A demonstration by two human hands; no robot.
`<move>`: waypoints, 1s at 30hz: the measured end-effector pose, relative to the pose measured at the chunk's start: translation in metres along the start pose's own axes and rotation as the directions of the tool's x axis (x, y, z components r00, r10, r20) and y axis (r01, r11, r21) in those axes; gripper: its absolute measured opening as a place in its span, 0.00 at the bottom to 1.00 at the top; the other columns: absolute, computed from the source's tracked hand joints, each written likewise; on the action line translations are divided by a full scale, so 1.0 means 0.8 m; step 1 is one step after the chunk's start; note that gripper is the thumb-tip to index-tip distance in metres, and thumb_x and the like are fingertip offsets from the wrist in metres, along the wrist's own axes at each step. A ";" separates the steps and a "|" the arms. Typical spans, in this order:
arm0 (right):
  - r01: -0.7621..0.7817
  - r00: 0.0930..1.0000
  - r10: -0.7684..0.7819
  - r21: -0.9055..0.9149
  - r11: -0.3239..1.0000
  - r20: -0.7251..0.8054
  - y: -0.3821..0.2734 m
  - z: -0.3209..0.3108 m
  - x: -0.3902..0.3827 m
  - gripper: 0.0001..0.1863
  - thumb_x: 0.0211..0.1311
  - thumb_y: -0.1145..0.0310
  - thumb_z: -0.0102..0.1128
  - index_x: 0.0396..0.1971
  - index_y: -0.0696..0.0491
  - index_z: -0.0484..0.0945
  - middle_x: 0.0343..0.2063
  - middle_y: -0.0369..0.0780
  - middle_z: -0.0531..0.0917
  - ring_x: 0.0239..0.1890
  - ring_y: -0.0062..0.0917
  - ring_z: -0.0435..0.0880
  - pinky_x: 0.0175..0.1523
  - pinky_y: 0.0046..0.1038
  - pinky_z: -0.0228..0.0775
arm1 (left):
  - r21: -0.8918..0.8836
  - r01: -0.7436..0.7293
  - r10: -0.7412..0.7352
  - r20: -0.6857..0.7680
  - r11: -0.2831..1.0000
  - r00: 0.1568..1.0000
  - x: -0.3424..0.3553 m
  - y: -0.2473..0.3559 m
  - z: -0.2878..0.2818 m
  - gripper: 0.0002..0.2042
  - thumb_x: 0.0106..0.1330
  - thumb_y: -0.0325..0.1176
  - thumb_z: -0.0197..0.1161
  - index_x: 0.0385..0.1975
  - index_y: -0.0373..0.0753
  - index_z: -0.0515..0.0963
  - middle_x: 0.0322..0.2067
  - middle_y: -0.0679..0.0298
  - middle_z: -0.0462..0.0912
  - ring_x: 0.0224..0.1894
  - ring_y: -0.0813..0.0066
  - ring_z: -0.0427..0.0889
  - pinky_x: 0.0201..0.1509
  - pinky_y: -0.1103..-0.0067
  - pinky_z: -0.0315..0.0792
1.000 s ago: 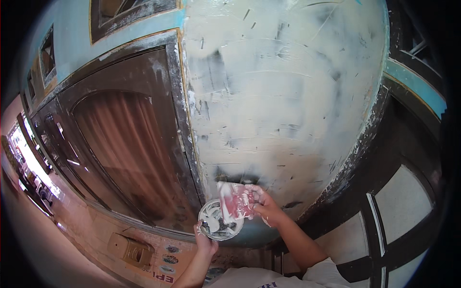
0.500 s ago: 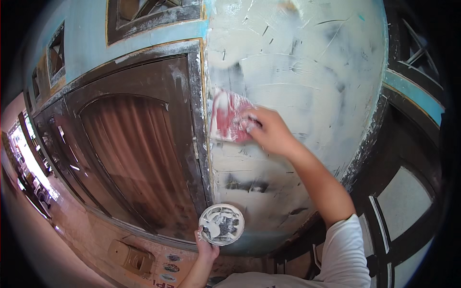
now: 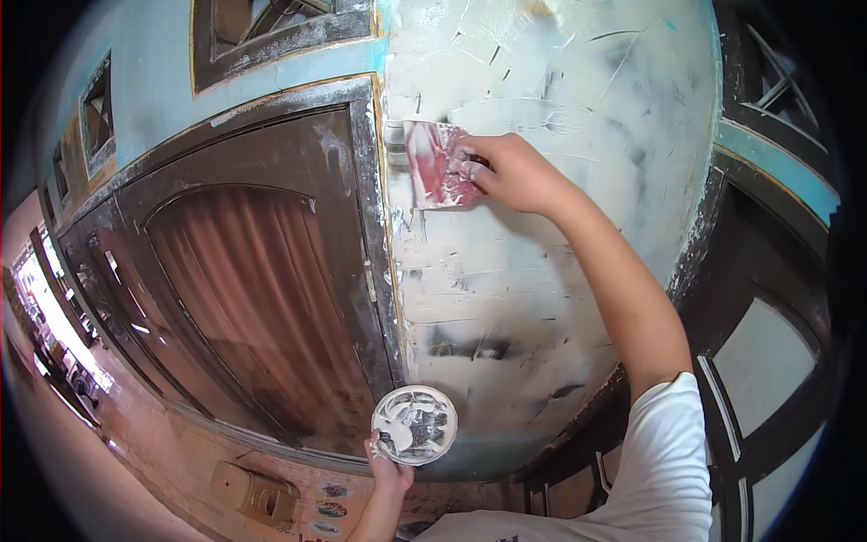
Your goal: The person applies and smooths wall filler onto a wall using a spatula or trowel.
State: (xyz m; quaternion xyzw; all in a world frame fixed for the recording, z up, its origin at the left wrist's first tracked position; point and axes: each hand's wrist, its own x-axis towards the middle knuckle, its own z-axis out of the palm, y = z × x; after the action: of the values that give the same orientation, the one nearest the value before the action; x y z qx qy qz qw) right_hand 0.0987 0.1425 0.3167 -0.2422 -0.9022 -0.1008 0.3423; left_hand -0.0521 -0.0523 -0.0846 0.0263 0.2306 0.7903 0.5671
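My right hand (image 3: 495,172) grips a flat red spreader (image 3: 429,163) smeared with white paste, held against the patchy off-white wall (image 3: 551,81) just right of the left door's frame. Its thumb and fingers are closed on the spreader's right side. Low in the view, my left hand (image 3: 386,468) holds a round shallow container (image 3: 412,415) by its left side; white paste lies in it and on its rim. Dark smudges and streaks show across the wall surface.
At left stand a dark wooden door (image 3: 339,158) with a curtained pane and a bright passage (image 3: 50,303). At right is a dark panelled door (image 3: 750,244). A brown plastic object (image 3: 253,497) sits on the floor at lower left, beside printed covering.
My right hand and the spreader have risen from beside the container to higher on the wall. My left hand and container have shifted slightly downward in the view.
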 end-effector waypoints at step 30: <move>-0.023 0.999 0.013 0.196 0.980 0.051 -0.022 0.032 -0.055 0.16 0.49 0.75 0.52 0.41 0.56 0.75 0.29 0.52 0.78 0.32 0.46 0.78 0.40 0.39 0.69 | -0.016 0.021 -0.021 -0.021 1.000 1.000 0.006 -0.005 -0.030 0.19 0.63 0.44 0.46 0.49 0.41 0.70 0.49 0.65 0.75 0.52 0.68 0.73 0.58 0.72 0.64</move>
State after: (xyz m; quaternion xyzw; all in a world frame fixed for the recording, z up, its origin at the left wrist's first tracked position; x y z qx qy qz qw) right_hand 0.1040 0.1200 0.2679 -0.2177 -0.9138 -0.0022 0.3428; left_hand -0.0575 -0.0553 -0.1087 0.0113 0.2306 0.7862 0.5732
